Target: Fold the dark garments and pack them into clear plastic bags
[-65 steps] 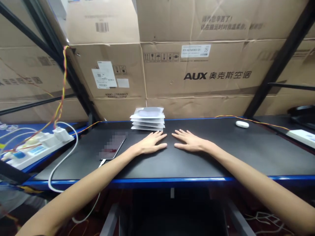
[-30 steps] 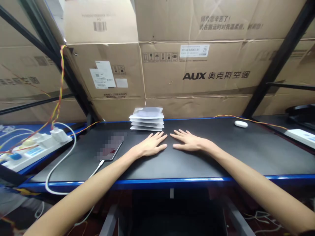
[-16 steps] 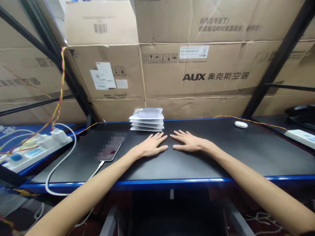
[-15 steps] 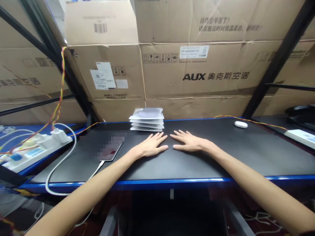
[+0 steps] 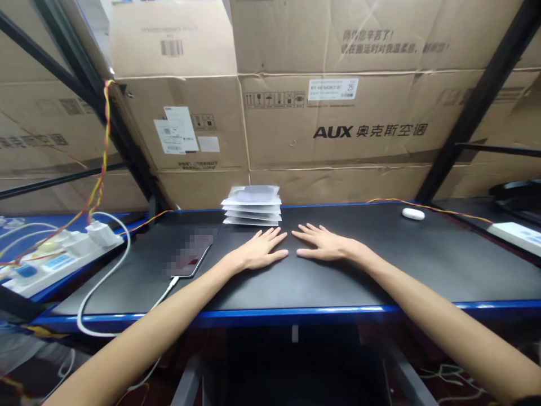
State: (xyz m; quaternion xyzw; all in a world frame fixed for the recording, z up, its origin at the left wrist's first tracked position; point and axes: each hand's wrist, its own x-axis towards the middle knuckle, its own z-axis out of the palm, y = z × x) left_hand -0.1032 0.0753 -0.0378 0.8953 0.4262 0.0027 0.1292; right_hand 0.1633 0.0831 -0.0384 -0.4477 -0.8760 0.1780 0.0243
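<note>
My left hand (image 5: 261,250) lies flat on the black tabletop (image 5: 296,287), fingers spread, holding nothing. Just behind its fingertips stands a stack of white packets (image 5: 252,206) against the back edge. To the right, my right hand (image 5: 323,243) also rests palm down with its fingers apart and nothing in it. The fingertips of both hands point toward each other with a small gap between them. Left of my left hand lies a phone (image 5: 192,256), partly pixelated, with a white cable plugged into its near end.
A small white case (image 5: 413,214) sits at the back right. White power strips lie at the far left (image 5: 63,256) and far right (image 5: 518,237). Cardboard (image 5: 338,152) rises behind the table between black metal posts. A white cable loops over the blue front edge.
</note>
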